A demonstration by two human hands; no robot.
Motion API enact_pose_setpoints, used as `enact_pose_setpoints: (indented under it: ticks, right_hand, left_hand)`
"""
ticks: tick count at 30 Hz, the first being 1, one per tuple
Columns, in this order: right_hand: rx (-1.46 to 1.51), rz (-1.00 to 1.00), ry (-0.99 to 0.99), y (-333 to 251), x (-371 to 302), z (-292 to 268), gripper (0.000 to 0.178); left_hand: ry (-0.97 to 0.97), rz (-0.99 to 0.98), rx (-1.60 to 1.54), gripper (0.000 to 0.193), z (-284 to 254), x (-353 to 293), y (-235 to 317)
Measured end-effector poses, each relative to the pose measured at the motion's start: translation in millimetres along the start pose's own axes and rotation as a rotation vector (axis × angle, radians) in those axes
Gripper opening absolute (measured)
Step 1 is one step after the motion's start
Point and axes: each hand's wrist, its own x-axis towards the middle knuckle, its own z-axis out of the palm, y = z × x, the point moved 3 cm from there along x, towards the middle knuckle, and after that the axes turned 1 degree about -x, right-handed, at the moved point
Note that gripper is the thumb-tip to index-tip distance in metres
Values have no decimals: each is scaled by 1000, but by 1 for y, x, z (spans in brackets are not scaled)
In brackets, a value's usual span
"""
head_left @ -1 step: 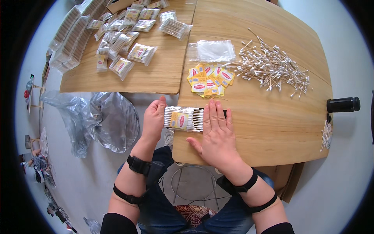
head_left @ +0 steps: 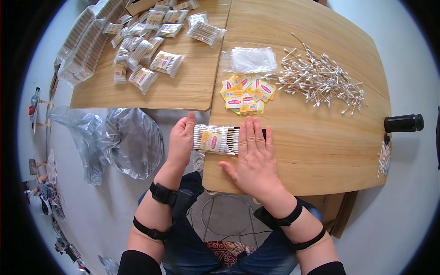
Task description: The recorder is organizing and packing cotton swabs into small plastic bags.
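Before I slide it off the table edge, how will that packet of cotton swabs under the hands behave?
The packet of cotton swabs looks light, probably sliding easily in its glossy clear wrap. Pressed flat by the right hand and steadied by the left hand, it seems fairly stiff lengthwise, though the film may crinkle.

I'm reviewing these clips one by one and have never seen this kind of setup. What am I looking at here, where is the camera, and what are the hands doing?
No machine here: a person works with two bare hands. The single picture comes from a wide fisheye camera worn on the head, looking down, so straight edges bend. The left hand touches the left end of a clear packet of cotton swabs at the near edge of a wooden table. The right hand lies flat over the packet's right end. Farther back lie loose cotton swabs, small yellow labels and empty clear bags. A second table on the left carries many filled packets.
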Motion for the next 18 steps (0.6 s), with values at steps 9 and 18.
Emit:
enact_pose_setpoints:
  ticks: [9,18]
  right_hand:
    - [6,-24,7,-9,5,5,105]
    - [47,-34,10,-4,7,-2,99]
  left_hand:
    - [53,112,179,41,15,-10,12]
    - [40,231,391,46,14,-1,12]
